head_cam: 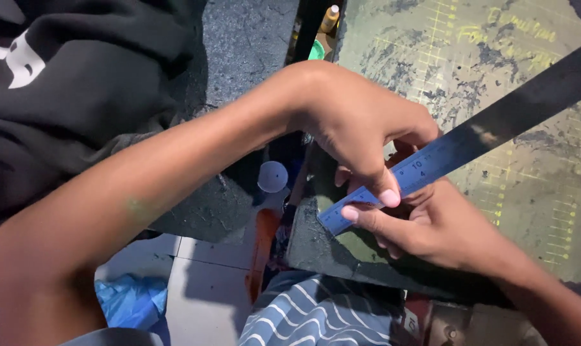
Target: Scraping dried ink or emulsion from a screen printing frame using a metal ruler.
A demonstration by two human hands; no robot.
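Two hands hold a metal ruler at the corner of a worn cutting mat.

The left hand (361, 128) comes from above with its wrist bent, and its fingers are closed in a pinch on the near end of the metal ruler (431, 163), with one fingertip (389, 197) pressing on the ruler's face; the right hand (431, 224) lies under and beside the same end, its fingers curled and one finger stretched along the lower edge of the ruler; the ruler is long and flat, and it runs tilted from the hands up to the right edge of the view, over the green cutting mat (527, 192); this mat is stained and scratched and covers the surface; left of the hands stand a small white round cap (272, 176) and an orange object (263, 247); a blue plastic bag (130, 301) lies on the tiled floor (201, 288).
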